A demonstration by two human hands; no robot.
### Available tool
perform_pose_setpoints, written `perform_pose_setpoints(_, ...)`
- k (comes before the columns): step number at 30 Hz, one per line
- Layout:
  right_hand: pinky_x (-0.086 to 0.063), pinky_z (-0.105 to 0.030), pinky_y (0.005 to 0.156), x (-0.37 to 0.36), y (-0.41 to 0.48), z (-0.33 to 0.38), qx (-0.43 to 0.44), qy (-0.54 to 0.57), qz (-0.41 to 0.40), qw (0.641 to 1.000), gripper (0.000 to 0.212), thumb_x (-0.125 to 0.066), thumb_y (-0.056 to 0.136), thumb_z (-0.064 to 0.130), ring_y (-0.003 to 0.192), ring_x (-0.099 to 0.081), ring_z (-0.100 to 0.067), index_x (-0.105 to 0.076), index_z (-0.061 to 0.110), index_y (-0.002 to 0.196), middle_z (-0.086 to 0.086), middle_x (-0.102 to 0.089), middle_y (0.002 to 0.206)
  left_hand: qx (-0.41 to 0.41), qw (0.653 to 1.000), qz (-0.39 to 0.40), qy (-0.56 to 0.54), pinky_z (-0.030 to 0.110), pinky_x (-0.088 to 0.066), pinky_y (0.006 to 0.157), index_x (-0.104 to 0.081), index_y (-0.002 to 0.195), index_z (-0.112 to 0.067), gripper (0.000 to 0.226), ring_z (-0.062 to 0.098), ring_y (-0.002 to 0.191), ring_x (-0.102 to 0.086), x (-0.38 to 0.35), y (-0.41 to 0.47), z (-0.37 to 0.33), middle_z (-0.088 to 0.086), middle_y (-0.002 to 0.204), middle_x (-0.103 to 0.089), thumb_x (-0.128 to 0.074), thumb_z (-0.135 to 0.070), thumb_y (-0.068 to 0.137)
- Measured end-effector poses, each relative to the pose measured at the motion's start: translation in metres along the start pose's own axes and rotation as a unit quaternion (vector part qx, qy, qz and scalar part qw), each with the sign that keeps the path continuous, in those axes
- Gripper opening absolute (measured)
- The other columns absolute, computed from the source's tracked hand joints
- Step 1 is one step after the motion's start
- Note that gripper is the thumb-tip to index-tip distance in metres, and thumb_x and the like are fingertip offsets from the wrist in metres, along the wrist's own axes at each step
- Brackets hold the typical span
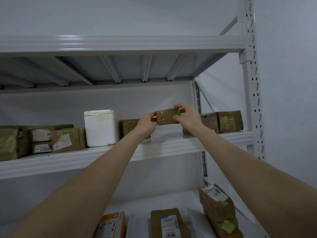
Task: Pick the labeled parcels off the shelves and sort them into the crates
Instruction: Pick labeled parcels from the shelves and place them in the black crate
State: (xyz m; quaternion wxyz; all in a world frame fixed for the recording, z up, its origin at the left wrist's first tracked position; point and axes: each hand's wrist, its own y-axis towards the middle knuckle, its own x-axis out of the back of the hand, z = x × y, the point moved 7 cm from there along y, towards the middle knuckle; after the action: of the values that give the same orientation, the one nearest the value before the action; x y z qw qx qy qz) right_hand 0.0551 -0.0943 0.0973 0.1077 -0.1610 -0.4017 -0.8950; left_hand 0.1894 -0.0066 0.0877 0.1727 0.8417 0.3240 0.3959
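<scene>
— White wall [51, 14] at the back, grey rack [248, 100] in front. See the hands?
— Yes. Both up at the middle shelf [171, 146]. Left hand [146, 123] on one end of a small brown parcel [169, 116], right hand [186, 114] on the other end.
— Tight hold?
— Fingers curled round both ends. Parcel up in the air, just above the shelf, not lying on it.
— Any label on it?
— Can't tell. Only brown paper and shiny tape on this side.
— Much done so far?
— Hard to say. No crates in sight, so no way to count the sorted ones. Just one parcel picked up, not put anywhere yet.
— And still to do?
— Lots, by the look of it. Same shelf: a white box [101, 127], a brown one [129, 127] tucked behind the left hand, two dark packs [229, 121] near the right post, and a pile [42, 140] at the far left with number labels. Lower shelf [145, 205]: a tall pack [217, 208] leaning at the right, a flat pack [168, 222] with a white label, an orange pack [112, 224].
— So what next?
— Probably bring this parcel down, look for the label, find the right crate. Then back up for the others, one by one.
— Near the end?
— No. More like near the start or the middle.
</scene>
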Motion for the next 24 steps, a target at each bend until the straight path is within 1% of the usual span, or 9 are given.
perform_pose_setpoints(4,-0.041,-0.041,0.099,-0.019,-0.001,-0.015,0.007,-0.251,0.039,0.967,0.039,-0.054,0.091,0.018,0.122,-0.042,-0.029,-0.057,0.037,0.126,-0.005,-0.048,0.131,0.005,0.994,0.073,0.086,0.035,-0.043,0.089,-0.056,0.109,-0.011,0.031,0.021,0.098,-0.051,-0.026,0.000,0.005,0.008,0.113,-0.058,-0.036,0.004,0.090)
perform_pose_setpoints(6,-0.037,-0.041,0.099,-0.031,-0.003,-0.008,0.064,-0.295,0.041,0.953,0.035,-0.051,0.093,0.025,0.124,-0.039,-0.029,-0.059,0.039,0.124,-0.002,-0.049,0.131,0.002,0.988,0.081,0.129,0.033,-0.040,0.084,-0.052,0.098,-0.010,0.024,0.024,0.103,-0.053,-0.030,0.000,0.004,0.013,0.109,-0.057,-0.036,0.005,0.090)
perform_pose_setpoints(8,-0.035,-0.040,0.097,-0.049,-0.006,-0.001,0.119,-0.333,0.068,0.933,0.030,-0.047,0.095,0.031,0.122,-0.040,-0.028,-0.062,0.038,0.121,0.001,-0.053,0.128,-0.008,0.990,0.045,0.132,0.031,-0.040,0.093,-0.054,0.121,-0.007,0.039,0.028,0.120,-0.051,-0.026,0.005,0.003,0.015,0.127,-0.057,-0.036,0.005,0.090)
perform_pose_setpoints(9,-0.035,-0.040,0.096,-0.057,-0.006,-0.001,0.129,-0.363,0.081,0.919,0.030,-0.046,0.095,0.031,0.121,-0.041,-0.028,-0.064,0.035,0.119,0.001,-0.055,0.127,-0.005,0.991,0.021,0.132,0.032,-0.040,0.101,-0.048,0.135,-0.009,0.048,0.026,0.127,-0.047,-0.020,0.007,0.005,0.012,0.136,-0.052,-0.036,0.004,0.090)
perform_pose_setpoints(13,-0.035,-0.040,0.096,-0.057,0.003,-0.012,0.064,-0.432,0.075,0.896,0.028,-0.050,0.093,0.024,0.120,-0.042,-0.028,-0.063,0.016,0.116,-0.005,-0.059,0.123,-0.019,0.980,-0.056,0.187,0.035,-0.038,0.105,-0.039,0.143,-0.015,0.052,0.024,0.130,-0.043,0.007,0.011,0.016,0.008,0.145,-0.042,-0.039,0.000,0.093)
perform_pose_setpoints(16,-0.039,-0.040,0.092,-0.067,0.012,0.011,0.117,-0.395,0.046,0.910,0.031,-0.047,0.095,0.027,0.119,-0.044,-0.028,-0.063,0.020,0.121,-0.006,-0.058,0.125,-0.020,0.973,-0.125,0.191,0.036,-0.040,0.100,-0.035,0.144,-0.013,0.052,0.029,0.127,-0.045,0.029,0.013,0.023,0.012,0.147,-0.036,-0.042,-0.002,0.093)
perform_pose_setpoints(18,-0.044,-0.039,0.092,-0.082,0.018,0.029,0.119,-0.286,0.053,0.949,0.037,-0.049,0.095,0.027,0.121,-0.046,-0.027,-0.053,0.025,0.132,-0.005,-0.055,0.130,-0.003,0.973,-0.152,0.173,0.037,-0.039,0.100,-0.030,0.145,-0.009,0.053,0.031,0.126,-0.044,0.040,0.015,0.028,0.015,0.147,-0.032,-0.042,-0.003,0.094)
perform_pose_setpoints(21,-0.045,-0.037,0.096,-0.112,0.025,0.032,0.019,-0.083,0.133,0.987,0.058,-0.049,0.093,0.018,0.121,-0.050,-0.030,-0.029,0.021,0.147,-0.011,-0.051,0.136,0.064,0.980,-0.131,0.133,0.035,-0.037,0.101,-0.027,0.145,-0.004,0.052,0.034,0.126,-0.043,0.046,0.026,0.042,0.020,0.145,-0.032,-0.043,-0.008,0.096)
perform_pose_setpoints(24,-0.036,-0.033,0.102,-0.133,0.027,0.028,-0.063,0.030,0.191,0.979,0.066,-0.043,0.095,0.014,0.133,-0.040,-0.031,-0.012,0.014,0.154,-0.014,-0.037,0.149,0.125,0.980,-0.122,0.100,0.037,-0.040,0.100,-0.033,0.139,-0.001,0.046,0.036,0.125,-0.045,0.050,0.036,0.059,0.023,0.140,-0.042,-0.042,-0.016,0.097)
